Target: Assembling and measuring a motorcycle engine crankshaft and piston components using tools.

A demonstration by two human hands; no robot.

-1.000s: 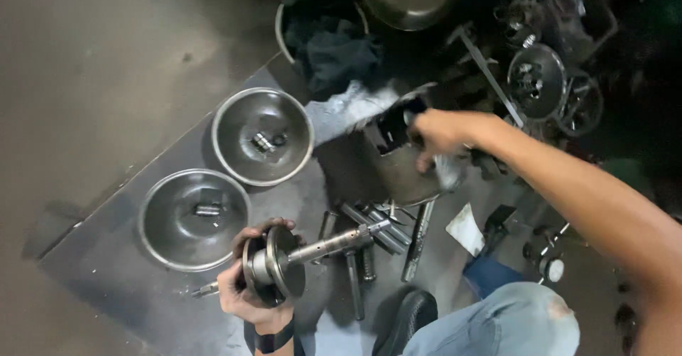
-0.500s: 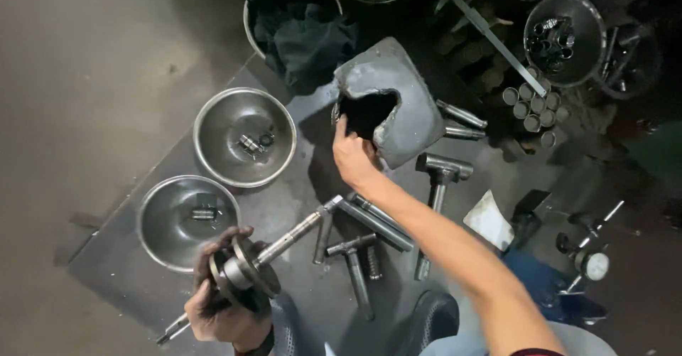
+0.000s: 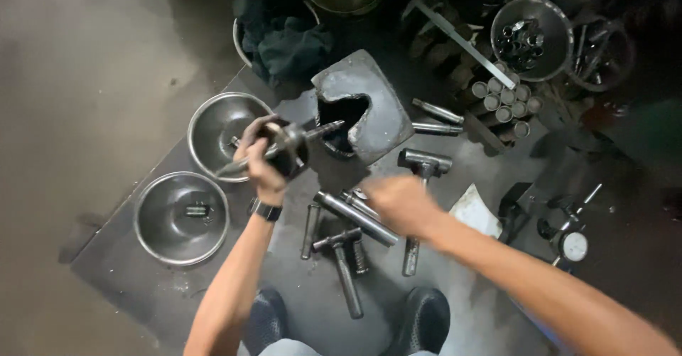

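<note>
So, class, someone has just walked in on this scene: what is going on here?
A person sits on the floor over a dark mat strewn with metal parts. The left hand grips a crankshaft, holding it up with one shaft end pointing at the opening of a grey metal casing. The right hand, blurred, hovers over a steel cylinder and a hammer. Two steel bowls with small parts sit to the left.

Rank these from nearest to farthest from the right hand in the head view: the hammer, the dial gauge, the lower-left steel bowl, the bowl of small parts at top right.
From the right hand:
1. Hammer, just above and right of the hand, on the mat.
2. Dial gauge, to the right on the floor.
3. Lower-left steel bowl, far left on the mat; close to the next.
4. Bowl of small parts, upper right.
</note>
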